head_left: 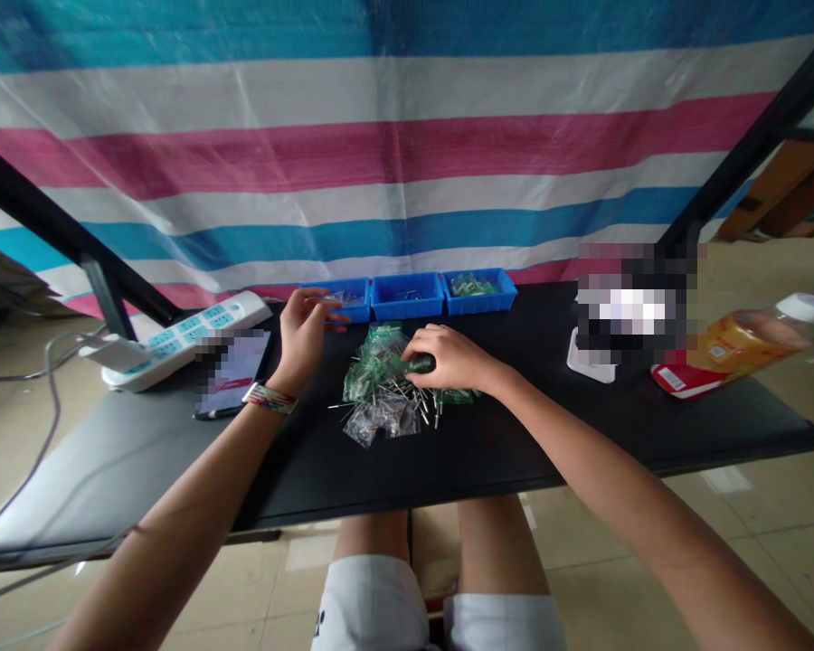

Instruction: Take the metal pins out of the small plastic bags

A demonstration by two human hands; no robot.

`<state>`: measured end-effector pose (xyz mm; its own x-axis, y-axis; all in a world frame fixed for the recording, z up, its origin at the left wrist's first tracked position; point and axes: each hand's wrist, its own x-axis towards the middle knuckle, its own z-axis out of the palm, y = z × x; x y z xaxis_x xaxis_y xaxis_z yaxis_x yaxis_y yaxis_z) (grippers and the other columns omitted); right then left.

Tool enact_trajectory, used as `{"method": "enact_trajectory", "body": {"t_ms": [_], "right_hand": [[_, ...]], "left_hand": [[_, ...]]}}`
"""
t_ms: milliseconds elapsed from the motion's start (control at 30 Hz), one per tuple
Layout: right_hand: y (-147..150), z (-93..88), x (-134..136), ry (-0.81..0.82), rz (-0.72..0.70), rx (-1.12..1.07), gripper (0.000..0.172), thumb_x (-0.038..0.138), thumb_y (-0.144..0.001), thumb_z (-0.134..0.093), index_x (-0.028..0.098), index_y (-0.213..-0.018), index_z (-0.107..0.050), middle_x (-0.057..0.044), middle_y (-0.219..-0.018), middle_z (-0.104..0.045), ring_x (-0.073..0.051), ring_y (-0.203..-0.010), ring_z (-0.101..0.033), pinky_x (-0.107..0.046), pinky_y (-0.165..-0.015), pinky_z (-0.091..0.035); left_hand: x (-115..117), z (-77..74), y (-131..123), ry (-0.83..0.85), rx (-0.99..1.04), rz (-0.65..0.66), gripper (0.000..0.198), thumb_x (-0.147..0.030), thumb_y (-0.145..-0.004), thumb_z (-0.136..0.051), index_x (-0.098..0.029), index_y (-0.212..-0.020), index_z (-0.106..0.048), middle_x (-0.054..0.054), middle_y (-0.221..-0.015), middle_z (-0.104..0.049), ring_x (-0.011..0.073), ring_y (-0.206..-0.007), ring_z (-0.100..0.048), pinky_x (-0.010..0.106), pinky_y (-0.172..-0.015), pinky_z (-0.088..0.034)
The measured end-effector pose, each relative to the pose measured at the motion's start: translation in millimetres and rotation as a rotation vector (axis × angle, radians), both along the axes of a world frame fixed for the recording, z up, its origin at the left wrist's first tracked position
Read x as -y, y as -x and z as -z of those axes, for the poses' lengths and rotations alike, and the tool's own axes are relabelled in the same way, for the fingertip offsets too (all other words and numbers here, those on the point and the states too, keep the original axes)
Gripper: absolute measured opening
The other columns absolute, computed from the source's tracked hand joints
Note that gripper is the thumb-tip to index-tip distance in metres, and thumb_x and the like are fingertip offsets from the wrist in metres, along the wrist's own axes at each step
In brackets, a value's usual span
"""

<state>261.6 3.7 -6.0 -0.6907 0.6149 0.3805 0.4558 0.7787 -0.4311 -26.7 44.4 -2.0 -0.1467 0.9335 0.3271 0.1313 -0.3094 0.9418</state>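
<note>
Touching packets (pixel 370 372), the right hand's grip (pixel 451 355) is unclear, the left's (pixel 303 324) loose, the bottle label (pixel 723 348) illegible.

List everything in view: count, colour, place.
Table: one, black, centre
Bins: three, blue, table's far edge
Packets: many, green and clear, central pile
Metal pieces: many, silver, same pile
Power strip: one, white and blue, left
Cables: several, grey, far left
Phone: one, dark-edged, by power strip
Flat item: one, white, right
Bottle: one, orange, white cap, far right
Striped sheet: one, blue-white-pink, background
Frame bars: several, black, sides
Shorts: one pair, white, bottom
Wristband: one, multicoloured, left wrist
Left hand: one, by left bin
Right hand: one, at pile
</note>
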Motion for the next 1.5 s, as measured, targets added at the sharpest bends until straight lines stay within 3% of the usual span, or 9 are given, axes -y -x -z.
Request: {"method": "enact_trajectory", "body": {"t_ms": [133,267,400,533,667,800,1033,1167,1500], "right_hand": [[0,2.8,-7,-0.011,0.033,-0.093,0.008,0.019,-0.098,-0.071,0.019,-0.102,-0.078,-0.009,-0.105,-0.079,-0.025,-0.100,-0.070,-0.040,-0.097,-0.051],[3,8.9,-16,0.186,0.151,-0.420,0.015,0.027,-0.103,-0.064,0.021,-0.107,-0.077,-0.007,-0.109,-0.081,-0.024,-0.099,-0.075,-0.038,-0.093,-0.057],[7,12.8,-20,0.432,0.185,-0.697,0.030,0.044,-0.100,-0.070,0.021,-0.118,-0.074,-0.006,-0.100,-0.082,-0.023,-0.091,-0.077,-0.036,-0.084,-0.061],[9,11.8,-18,0.543,0.198,-0.756,0.046,0.054,-0.098,-0.072,0.023,-0.131,-0.072,-0.003,-0.092,-0.079,-0.022,-0.079,-0.073,-0.034,-0.072,-0.061],[9,8.1,-15,0.550,0.190,-0.764,0.042,0.053,-0.100,-0.068,0.023,-0.129,-0.073,-0.003,-0.092,-0.077,-0.020,-0.074,-0.070,-0.033,-0.068,-0.061],[6,4.3,-15,0.540,0.148,-0.766,0.039,0.054,-0.101,-0.065,0.022,-0.123,-0.075,-0.007,-0.108,-0.077,-0.022,-0.092,-0.073,-0.034,-0.072,-0.065],[2,1.8,-13,0.692,0.133,-0.679,0.040,0.054,-0.106,-0.055,0.022,-0.126,-0.070,-0.003,-0.088,-0.072,-0.014,-0.057,-0.067,-0.028,-0.051,-0.057],[4,-3.3,-9,0.683,0.102,-0.714,0.025,0.040,-0.095,-0.072,0.021,-0.111,-0.073,-0.003,-0.093,-0.073,-0.017,-0.074,-0.072,-0.027,-0.061,-0.061],[16,4.1,-9,0.845,0.075,-0.904,0.046,0.056,-0.076,-0.091,0.020,-0.096,-0.071,-0.002,-0.090,-0.073,-0.018,-0.081,-0.070,-0.031,-0.065,-0.067]], "left_hand": [[11,-3.8,-12,-0.092,-0.120,0.041,0.030,-0.041,-0.088,-0.071,-0.021,-0.107,-0.060,0.001,-0.092,-0.070,0.0146,-0.070,-0.072,0.026,-0.062,-0.057],[28,-7.8,-26,-0.210,-0.355,0.127,0.033,-0.042,-0.096,-0.071,-0.021,-0.120,-0.067,0.005,-0.098,-0.073,0.0178,-0.081,-0.073,0.029,-0.071,-0.059],[40,-9.8,-36,-0.420,-0.658,0.255,0.044,-0.038,-0.099,-0.073,-0.025,-0.141,-0.068,0.011,-0.123,-0.074,0.0235,-0.103,-0.074,0.037,-0.085,-0.064],[44,-9.4,-39,-0.601,-0.809,0.276,0.035,-0.032,-0.103,-0.071,-0.032,-0.138,-0.072,0.012,-0.147,-0.064,0.0294,-0.131,-0.066,0.047,-0.104,-0.061],[45,-11.0,-39,-0.667,-0.877,0.270,0.021,-0.032,-0.103,-0.072,-0.028,-0.123,-0.078,0.012,-0.141,-0.069,0.0292,-0.124,-0.068,0.047,-0.102,-0.060],[45,-14.1,-40,-0.701,-0.919,0.320,0.015,-0.028,-0.105,-0.068,-0.026,-0.117,-0.077,0.011,-0.130,-0.076,0.0268,-0.113,-0.072,0.045,-0.099,-0.059],[49,-13.3,-43,-0.617,-0.759,0.325,0.010,-0.025,-0.105,-0.065,-0.022,-0.111,-0.073,0.007,-0.107,-0.081,0.0218,-0.100,-0.075,0.036,-0.091,-0.059],[49,-11.1,-47,-0.387,-0.524,0.183,0.015,-0.033,-0.100,-0.071,-0.020,-0.094,-0.069,0.004,-0.087,-0.075,0.0179,-0.080,-0.071,0.030,-0.076,-0.056],[47,-12.6,-49,-0.192,-0.272,0.360,0.027,-0.045,-0.101,-0.071,-0.019,-0.094,-0.067,0.004,-0.082,-0.073,0.0163,-0.075,-0.069,0.029,-0.073,-0.056]]}}
